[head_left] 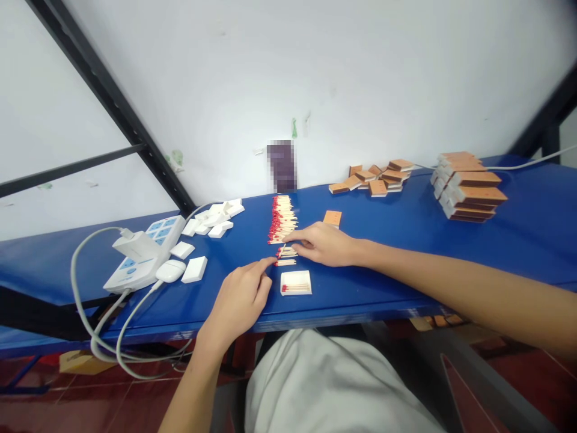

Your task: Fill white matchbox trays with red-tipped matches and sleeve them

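Observation:
On the blue table (406, 264) lies a long row of red-tipped matches (282, 218). Just below it sits a small bunch of matches (285, 256). My left hand (241, 297) has its forefinger stretched out, touching the red tips of that bunch, with the other fingers curled. My right hand (324, 243) rests on the table at the bunch's wooden ends, its fingers pinched against them. A white open matchbox tray (296, 282) holding a few matches lies just in front of both hands. An orange matchbox sleeve (332, 218) lies behind my right hand.
Several empty white trays (215, 219) lie at the left, beside a white power strip (144, 252) with a plugged adapter and grey cables (85, 300). Loose orange matchboxes (374, 178) and a stack of them (469, 186) stand at the back right. A black frame bar (112, 108) crosses the white wall.

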The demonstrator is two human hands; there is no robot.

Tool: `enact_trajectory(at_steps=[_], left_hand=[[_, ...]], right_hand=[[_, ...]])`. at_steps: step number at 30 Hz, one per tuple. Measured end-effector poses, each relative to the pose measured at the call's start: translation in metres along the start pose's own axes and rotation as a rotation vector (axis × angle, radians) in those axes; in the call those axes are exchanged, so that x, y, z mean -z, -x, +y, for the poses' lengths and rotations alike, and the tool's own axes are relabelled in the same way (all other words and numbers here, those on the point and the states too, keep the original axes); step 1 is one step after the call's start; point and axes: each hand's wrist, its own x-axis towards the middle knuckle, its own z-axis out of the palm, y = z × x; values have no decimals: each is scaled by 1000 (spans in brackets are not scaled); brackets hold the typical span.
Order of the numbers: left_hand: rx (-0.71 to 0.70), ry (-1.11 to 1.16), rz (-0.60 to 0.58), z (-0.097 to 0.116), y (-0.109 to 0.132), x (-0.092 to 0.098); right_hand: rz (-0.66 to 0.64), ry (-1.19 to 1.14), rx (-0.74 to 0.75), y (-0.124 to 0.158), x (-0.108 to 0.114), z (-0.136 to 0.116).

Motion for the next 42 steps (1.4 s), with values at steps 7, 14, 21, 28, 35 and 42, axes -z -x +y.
enact_trajectory(at_steps=[7, 14, 21, 28, 35, 42], left_hand=[[-12, -3, 2, 1, 0, 1], [-7, -1, 1, 1, 0, 1], [-10, -13, 6, 2, 1, 1], [-16, -5, 7, 2, 0, 2], [8, 10, -5, 3, 0, 3], [3, 1, -2, 3, 0, 4]], right_hand=[[-40, 27, 14, -6, -2, -2], [-86, -6, 57, -11, -4, -7], [-58, -1, 58, -11, -5, -7], [-3, 8, 45, -6, -2, -12], [-7, 4, 46, -5, -5, -12], [-43, -14, 96, 1, 1, -11]])
